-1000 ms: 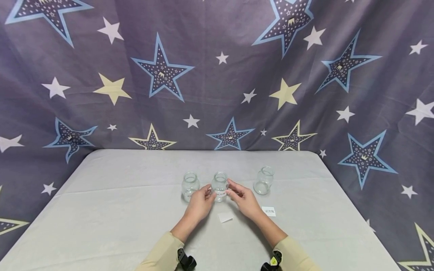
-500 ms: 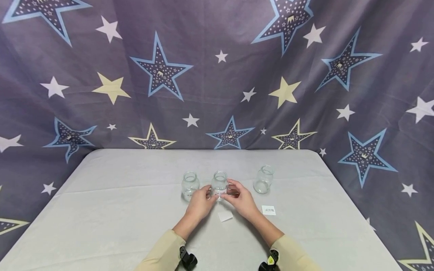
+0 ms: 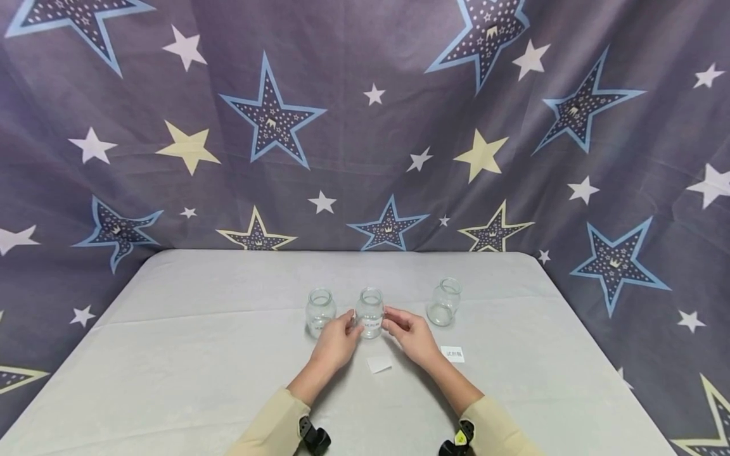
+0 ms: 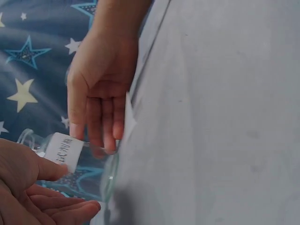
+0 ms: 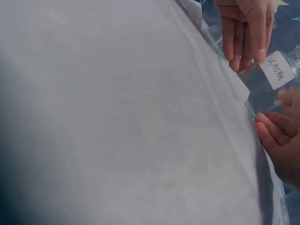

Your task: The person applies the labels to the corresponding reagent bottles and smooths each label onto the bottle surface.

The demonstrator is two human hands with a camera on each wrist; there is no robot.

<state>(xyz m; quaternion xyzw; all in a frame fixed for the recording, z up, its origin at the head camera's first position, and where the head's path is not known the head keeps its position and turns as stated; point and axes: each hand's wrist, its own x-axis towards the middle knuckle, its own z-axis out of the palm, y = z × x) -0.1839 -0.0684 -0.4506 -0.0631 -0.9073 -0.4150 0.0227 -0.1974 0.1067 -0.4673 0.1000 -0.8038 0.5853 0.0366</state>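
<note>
A clear glass jar (image 3: 370, 308) stands upright in the middle of the table in the head view, its mouth uncovered. On its front is a white label (image 5: 277, 70) with handwritten dark characters, plain in both wrist views. My left hand (image 3: 335, 342) holds the jar's left side, thumb at the label's edge and fingers around behind. From the right, my right hand (image 3: 417, 339) holds the other side, its thumb by the opposite edge of the label. A second glass jar (image 3: 320, 305) stands just left of my left fingers, with a partly hidden label low on it.
Another glass jar (image 3: 443, 305) stands farther right, with no label showing. Near my right wrist lies a white paper slip (image 3: 452, 354) with characters. A blank, creased paper piece (image 3: 379, 364) lies between my forearms. The pale tablecloth (image 3: 217, 380) ends at a star-patterned curtain (image 3: 342, 139).
My right thumb lay across the label half a second ago and has drawn back to the jar's right side, leaving the writing uncovered. The left hand stays at the jar.
</note>
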